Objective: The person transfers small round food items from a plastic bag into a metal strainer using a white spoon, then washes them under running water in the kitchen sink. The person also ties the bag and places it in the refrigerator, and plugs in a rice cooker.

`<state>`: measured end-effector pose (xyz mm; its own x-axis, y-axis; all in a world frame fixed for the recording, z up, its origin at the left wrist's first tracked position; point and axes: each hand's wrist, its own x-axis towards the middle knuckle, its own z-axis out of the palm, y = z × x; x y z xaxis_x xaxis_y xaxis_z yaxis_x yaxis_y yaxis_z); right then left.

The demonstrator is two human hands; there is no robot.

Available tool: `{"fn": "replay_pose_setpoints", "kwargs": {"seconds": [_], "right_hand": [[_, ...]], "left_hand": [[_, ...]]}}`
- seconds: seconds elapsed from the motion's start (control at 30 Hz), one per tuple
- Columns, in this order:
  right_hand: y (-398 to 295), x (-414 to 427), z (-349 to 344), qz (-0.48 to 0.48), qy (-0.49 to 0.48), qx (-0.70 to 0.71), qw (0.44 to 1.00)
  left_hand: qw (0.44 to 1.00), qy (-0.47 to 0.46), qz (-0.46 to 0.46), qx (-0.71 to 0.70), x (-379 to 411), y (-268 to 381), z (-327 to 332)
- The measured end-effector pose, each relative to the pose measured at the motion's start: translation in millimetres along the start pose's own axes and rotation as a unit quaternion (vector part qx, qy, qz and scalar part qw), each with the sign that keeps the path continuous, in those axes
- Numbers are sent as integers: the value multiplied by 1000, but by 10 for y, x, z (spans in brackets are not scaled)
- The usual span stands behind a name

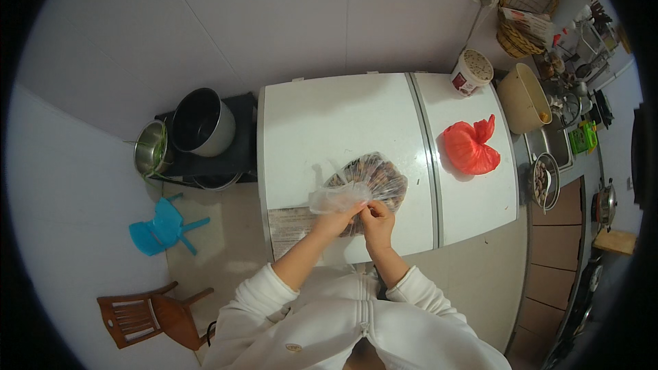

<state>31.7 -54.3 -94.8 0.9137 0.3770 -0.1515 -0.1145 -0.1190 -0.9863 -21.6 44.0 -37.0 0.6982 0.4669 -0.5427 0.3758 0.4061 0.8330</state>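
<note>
A clear plastic bag [378,180] full of small brownish pieces, too blurred to name, lies on the white freezer-like top [329,113] before me. My left hand [334,222] pinches the gathered neck of the bag. Close against it, my right hand [378,223] grips the same twisted plastic, fingertips meeting the left ones. The loose mouth of the bag flops out to the left of my fingers. Under my left wrist lies a printed sheet [290,226] at the near left corner. To the right, past a grey seam, sits a knotted red plastic bag [470,146].
A white tub [472,73] stands at the far right corner. Beyond are a beige bin [523,100], a sink [552,139] and a metal bowl [546,182]. Leftward are a large pot [203,123], a steel bowl with greens [152,149], a blue plastic chair [164,226] and a wooden chair [154,316].
</note>
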Motion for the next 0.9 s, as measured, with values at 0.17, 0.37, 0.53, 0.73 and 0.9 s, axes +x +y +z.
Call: {"fn": "replay_pose_setpoints", "kwargs": {"seconds": [0.17, 0.37, 0.53, 0.73, 0.9], "right_hand": [[-135, 36, -40, -13, -12, -53, 998], [-487, 27, -157, 150, -115, 104, 976], [-660, 89, -296, 114, -180, 22, 977], [-857, 90, -343, 47, -207, -89, 973], [-964, 64, -415, 105, -258, -131, 952]], "left_hand": [[997, 37, -12, -62, 102, -76, -46], [997, 15, -60, -42, 87, 17, -56], [995, -36, 76, 55, 7, -32, -47], [931, -91, 207, 286, 159, -326, 23], [902, -47, 108, 416, 85, 60, 112]]}}
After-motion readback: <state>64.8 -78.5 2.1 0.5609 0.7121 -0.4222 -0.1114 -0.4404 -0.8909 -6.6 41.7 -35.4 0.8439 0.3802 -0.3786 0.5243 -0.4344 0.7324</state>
